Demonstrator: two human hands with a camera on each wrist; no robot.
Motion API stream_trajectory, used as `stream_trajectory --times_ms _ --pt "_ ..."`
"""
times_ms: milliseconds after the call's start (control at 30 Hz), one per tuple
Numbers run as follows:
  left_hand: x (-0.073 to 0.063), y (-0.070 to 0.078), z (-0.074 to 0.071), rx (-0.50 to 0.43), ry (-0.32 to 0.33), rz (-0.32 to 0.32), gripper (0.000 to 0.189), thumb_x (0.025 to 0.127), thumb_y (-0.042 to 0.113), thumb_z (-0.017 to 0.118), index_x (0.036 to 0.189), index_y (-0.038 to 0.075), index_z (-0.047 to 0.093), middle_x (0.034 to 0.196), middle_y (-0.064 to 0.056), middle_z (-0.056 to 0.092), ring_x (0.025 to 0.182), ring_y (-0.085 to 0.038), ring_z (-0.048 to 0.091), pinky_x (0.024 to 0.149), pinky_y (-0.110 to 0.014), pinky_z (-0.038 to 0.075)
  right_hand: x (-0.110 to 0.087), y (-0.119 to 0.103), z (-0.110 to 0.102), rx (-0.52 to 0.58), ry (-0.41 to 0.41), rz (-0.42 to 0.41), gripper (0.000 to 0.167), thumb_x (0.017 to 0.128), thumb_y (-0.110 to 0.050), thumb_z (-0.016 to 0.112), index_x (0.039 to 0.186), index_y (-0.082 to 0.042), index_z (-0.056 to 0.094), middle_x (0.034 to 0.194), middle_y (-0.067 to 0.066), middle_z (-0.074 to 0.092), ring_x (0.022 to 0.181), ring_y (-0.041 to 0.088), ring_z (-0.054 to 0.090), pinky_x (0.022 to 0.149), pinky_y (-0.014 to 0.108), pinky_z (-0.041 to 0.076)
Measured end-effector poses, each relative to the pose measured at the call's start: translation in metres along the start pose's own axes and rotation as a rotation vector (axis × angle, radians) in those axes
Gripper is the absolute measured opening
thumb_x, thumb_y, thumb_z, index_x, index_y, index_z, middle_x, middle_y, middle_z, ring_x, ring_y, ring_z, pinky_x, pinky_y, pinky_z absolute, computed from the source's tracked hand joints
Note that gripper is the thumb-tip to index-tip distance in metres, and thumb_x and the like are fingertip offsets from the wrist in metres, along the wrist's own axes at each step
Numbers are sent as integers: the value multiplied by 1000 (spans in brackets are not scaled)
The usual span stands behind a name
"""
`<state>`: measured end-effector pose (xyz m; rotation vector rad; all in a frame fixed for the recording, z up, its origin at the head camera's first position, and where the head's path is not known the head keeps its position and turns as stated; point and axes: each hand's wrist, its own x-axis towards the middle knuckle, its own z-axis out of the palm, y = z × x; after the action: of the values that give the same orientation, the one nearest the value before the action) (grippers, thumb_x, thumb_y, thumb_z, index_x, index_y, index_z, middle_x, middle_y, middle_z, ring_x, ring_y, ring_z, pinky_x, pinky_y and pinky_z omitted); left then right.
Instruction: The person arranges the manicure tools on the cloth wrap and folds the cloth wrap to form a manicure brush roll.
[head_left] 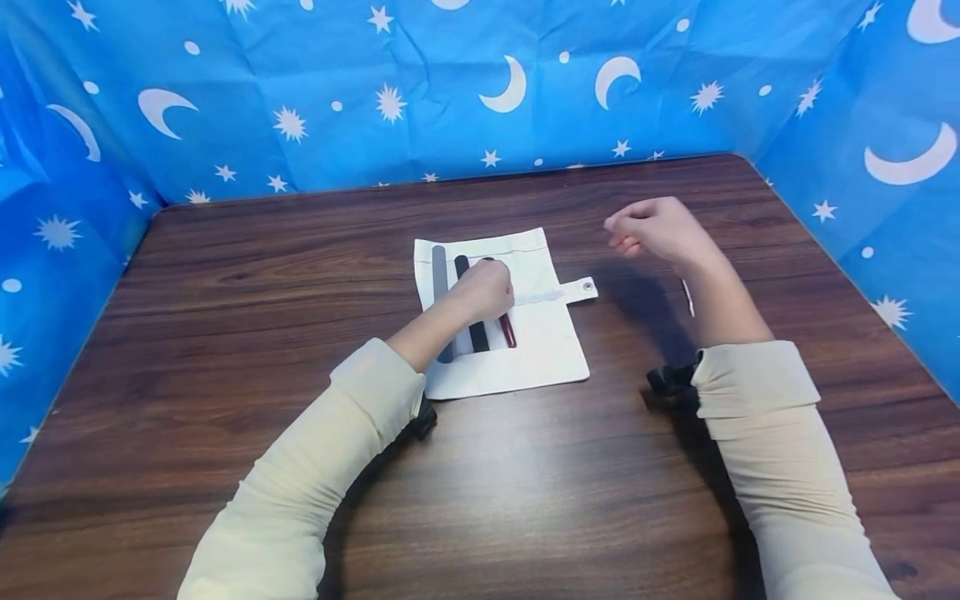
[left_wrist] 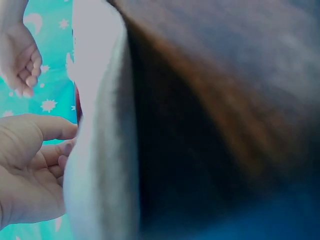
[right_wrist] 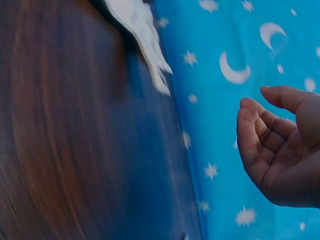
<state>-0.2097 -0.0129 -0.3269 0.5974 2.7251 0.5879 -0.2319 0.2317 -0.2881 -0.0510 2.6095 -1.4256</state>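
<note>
A white pouch (head_left: 543,350) with a snap strap (head_left: 579,290) lies on the table. In it are a grey, round-ended flat strip like a nail file (head_left: 439,271), a black strip (head_left: 477,337) and a slim, shiny red tool (head_left: 508,332). My left hand (head_left: 483,287) is over the pouch with curled fingers and covers the red tool's upper part. In the left wrist view its thumb and fingertips (left_wrist: 62,131) meet at the red edge beside the white cloth; the tips are partly hidden. My right hand (head_left: 660,233) hovers right of the pouch, loosely curled, holding nothing.
The brown wooden table (head_left: 262,275) has a blue moon-and-star sheet (head_left: 450,108) behind it and at both sides. A thin white object (head_left: 687,297) shows beside the right forearm, mostly hidden. Dark wrist cameras (head_left: 671,385) hang below both sleeves.
</note>
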Motion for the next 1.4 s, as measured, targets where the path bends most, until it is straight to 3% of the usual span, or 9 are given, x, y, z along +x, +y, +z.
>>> stream_trajectory --times_ms 200,433,533,633,833,1100,1400 --pt "1 1 -2 49 -3 12 40 86 0 47 49 12 37 44 4 29 41 -8 27 44 -20 26 -7 19 -34 -27 78 59 42 92 -24 52 118 11 52 71 -5 62 63 5 59 60 20 49" --pt "0 -1 -2 37 -16 21 39 87 0 47 51 12 39 47 4 31 44 -9 31 47 -22 28 -8 48 -54 -295 163 147 41 94 -29 49 113 6 58 78 5 62 65 10 57 58 26 46" --pt "0 -2 -3 43 -23 26 38 87 0 46 52 12 39 49 3 31 45 -10 32 49 -22 29 -4 57 -55 -425 157 139 37 92 -27 53 105 6 62 75 7 64 61 11 56 57 28 42" --pt "-1 -3 -3 42 -28 32 38 88 0 45 52 12 39 48 3 31 45 -10 33 49 -23 30 2 66 -57 -488 98 114 31 88 -20 56 97 9 63 66 5 64 56 9 56 55 27 44" --pt "0 -4 -3 45 -26 58 38 89 1 45 52 12 40 48 3 32 45 -10 34 50 -22 31 6 75 -55 -459 26 136 24 84 -13 59 86 10 62 58 1 61 52 9 56 51 28 49" --pt "1 -6 -1 42 -33 53 35 90 3 46 56 11 44 50 3 35 46 -10 36 48 -22 32 7 76 -49 -492 70 180 22 80 -14 64 84 8 64 54 1 61 48 9 57 50 27 48" --pt "3 -7 -1 32 -47 41 34 90 4 46 57 11 46 52 2 37 47 -11 37 49 -22 32 8 71 -44 -516 49 231 24 83 -18 61 75 5 66 54 -1 60 49 11 58 53 31 49"
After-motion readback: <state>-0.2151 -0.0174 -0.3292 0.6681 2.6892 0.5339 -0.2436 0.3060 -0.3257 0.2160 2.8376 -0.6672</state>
